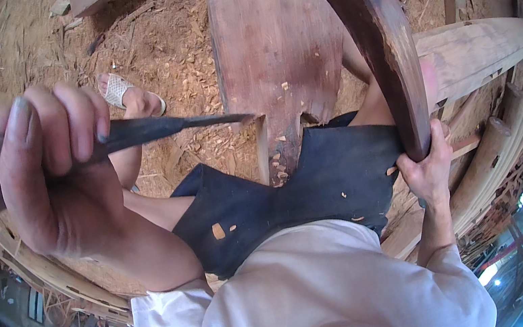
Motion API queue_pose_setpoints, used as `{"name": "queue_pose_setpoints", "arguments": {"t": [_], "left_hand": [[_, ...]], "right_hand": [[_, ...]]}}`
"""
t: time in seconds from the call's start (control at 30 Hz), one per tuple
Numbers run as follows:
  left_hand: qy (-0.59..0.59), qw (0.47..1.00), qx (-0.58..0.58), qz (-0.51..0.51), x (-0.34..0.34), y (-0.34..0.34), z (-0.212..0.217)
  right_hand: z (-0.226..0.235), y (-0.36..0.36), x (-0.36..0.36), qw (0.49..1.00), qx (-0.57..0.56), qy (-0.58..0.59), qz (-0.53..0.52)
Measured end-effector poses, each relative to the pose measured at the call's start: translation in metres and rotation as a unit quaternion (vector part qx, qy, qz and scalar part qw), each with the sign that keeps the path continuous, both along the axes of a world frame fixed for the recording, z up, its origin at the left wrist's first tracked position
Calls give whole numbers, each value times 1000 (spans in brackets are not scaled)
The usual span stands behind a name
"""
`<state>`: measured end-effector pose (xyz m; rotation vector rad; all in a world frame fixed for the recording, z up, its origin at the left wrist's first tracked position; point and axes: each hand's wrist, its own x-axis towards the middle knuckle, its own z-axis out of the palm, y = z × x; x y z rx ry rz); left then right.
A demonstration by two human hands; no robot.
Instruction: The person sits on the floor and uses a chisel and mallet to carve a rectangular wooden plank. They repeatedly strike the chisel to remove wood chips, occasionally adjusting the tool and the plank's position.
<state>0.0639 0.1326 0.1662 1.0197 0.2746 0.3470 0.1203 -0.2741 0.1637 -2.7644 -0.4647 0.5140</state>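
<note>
Raised close to the camera, my left hand (62, 154) is closed round the thick dark handle of a chisel (140, 132). Its narrow blade points right and appears over the notch in a broad reddish-brown plank (278, 31); whether the tip touches the wood I cannot tell. My right hand (431, 160) grips the lower end of a curved dark wooden piece (386, 41). That piece rises away from me, and its upper part overlaps the plank's right side. The plank lies between my legs, with its notched near end by my lap and small chips on it.
Wood shavings (193, 78) cover the ground around the plank. A pale tapered timber (483, 49) lies to the right, with several stacked timbers (499, 132) beyond it. My sandalled left foot (131, 96) is left of the plank. Chips rest on my dark shorts (242, 214).
</note>
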Motion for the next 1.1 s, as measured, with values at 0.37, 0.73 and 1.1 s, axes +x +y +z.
{"name": "queue_pose_setpoints", "arguments": {"t": [0.37,0.73,1.1], "left_hand": [[64,984,148,74,-33,-78,19],[236,922,305,-39,-37,-142,-92],[195,946,260,14,-70,-150,-146]], "right_hand": [[0,-6,-12,995,53,53,-74],[-17,-46,-41,992,100,35,-76],[19,-13,-59,954,295,31,-34]]}}
